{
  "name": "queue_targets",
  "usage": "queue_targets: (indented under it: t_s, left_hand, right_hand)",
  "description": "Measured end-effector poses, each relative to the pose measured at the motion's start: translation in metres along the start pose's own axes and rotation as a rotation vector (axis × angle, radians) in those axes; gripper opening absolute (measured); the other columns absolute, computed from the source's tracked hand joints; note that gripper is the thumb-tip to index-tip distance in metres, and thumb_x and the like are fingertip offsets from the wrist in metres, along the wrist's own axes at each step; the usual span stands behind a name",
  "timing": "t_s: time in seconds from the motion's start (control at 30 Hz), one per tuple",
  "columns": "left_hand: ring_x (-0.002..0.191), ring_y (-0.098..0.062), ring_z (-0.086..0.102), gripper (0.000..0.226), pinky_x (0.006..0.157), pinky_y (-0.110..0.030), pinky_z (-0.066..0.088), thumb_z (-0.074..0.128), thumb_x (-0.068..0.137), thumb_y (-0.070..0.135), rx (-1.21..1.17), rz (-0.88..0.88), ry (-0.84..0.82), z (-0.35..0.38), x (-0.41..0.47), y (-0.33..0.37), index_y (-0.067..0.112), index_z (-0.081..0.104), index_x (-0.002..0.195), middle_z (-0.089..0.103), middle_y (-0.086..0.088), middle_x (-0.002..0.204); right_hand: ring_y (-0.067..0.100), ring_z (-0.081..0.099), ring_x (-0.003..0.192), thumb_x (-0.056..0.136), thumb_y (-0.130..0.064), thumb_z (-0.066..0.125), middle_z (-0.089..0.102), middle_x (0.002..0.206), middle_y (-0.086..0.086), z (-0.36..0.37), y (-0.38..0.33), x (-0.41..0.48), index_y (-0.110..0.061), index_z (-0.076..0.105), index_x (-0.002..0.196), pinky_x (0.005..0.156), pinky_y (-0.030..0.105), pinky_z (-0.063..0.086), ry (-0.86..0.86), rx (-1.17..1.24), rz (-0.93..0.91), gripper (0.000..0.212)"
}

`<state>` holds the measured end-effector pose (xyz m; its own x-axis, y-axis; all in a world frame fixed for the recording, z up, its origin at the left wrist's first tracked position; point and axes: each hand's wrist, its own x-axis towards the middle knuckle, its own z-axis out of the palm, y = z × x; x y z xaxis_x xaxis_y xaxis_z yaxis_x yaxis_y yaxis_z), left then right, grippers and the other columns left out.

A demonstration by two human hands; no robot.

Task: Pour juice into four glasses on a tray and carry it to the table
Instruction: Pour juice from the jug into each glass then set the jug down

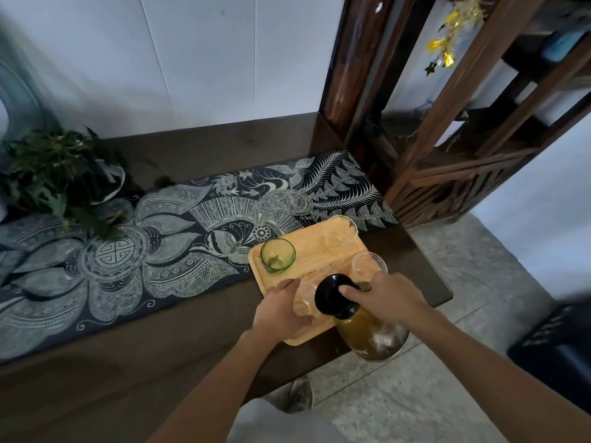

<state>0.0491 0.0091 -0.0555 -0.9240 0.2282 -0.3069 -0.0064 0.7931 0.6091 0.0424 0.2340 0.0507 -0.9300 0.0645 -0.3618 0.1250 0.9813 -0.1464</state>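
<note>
Amber juice bottle point(361, 327), black-capped, gripped by the right hand point(388, 297).
Left hand point(281, 310) wraps a clear glass point(305, 298) (contents indistinct) on the wooden tray point(319, 257).

Wooden tray point(323, 260) sat flat at the desk's right end, one corner past the edge. Four glasses on it: green-tinted one point(277, 254) far left, upright; clear one point(341, 231) far right; clear one point(368, 265) near right; clear one point(304, 302) near left, wrapped in my left grip point(281, 310). Juice bottle point(361, 327), dark cap, amber liquid, held in my right grip point(388, 297), over the tray's near edge.
</note>
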Motion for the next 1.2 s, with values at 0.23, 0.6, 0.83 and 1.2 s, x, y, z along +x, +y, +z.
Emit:
queue_targets:
  t_s: [0.23, 0.6, 0.83, 1.2]
  left_hand:
    - [0.146, -0.023, 0.035, 0.111, 0.114, -0.041, 0.039, 0.085, 0.07, 0.053, 0.01, 0.021, -0.037, 0.003, -0.003, -0.002, 0.022, 0.028, 0.159, 0.034, 0.002, 0.163]
    - [0.14, -0.024, 0.045, 0.103, 0.103, -0.045, 0.047, 0.082, 0.072, 0.055, 0.014, 0.01, -0.042, 0.002, -0.006, -0.008, 0.033, 0.029, 0.158, 0.037, 0.008, 0.16]
    - [0.134, -0.027, 0.051, 0.105, 0.098, -0.046, 0.049, 0.077, 0.068, 0.065, 0.028, -0.021, -0.065, 0.001, -0.006, -0.011, 0.043, 0.024, 0.156, 0.043, 0.008, 0.155]
    - [0.129, -0.031, 0.056, 0.102, 0.095, -0.046, 0.051, 0.078, 0.071, 0.062, 0.028, -0.037, -0.073, 0.001, -0.007, -0.011, 0.044, 0.025, 0.156, 0.046, 0.004, 0.154]
  right_hand:
    - [0.024, 0.058, 0.078, 0.066, -0.094, 0.042, 0.043, 0.072, -0.007, 0.006, -0.002, 0.007, -0.028, 0.044, 0.076, 0.063, 0.034, 0.048, -0.044, -0.068, 0.001, 0.066]
    - [0.022, 0.055, 0.073, 0.071, -0.089, 0.044, 0.045, 0.07, -0.006, 0.016, -0.011, 0.011, -0.026, 0.036, 0.066, 0.06, 0.033, 0.042, -0.061, -0.171, 0.008, 0.063]
    - [0.021, 0.051, 0.073, 0.076, -0.084, 0.047, 0.044, 0.071, -0.006, 0.014, -0.029, 0.009, -0.025, 0.039, 0.069, 0.055, 0.031, 0.037, -0.056, -0.251, 0.007, 0.059]
    - [0.021, 0.049, 0.083, 0.077, -0.08, 0.051, 0.05, 0.09, -0.002, 0.006, -0.048, 0.01, -0.026, 0.049, 0.09, 0.065, 0.035, 0.039, -0.091, -0.325, 0.035, 0.055]
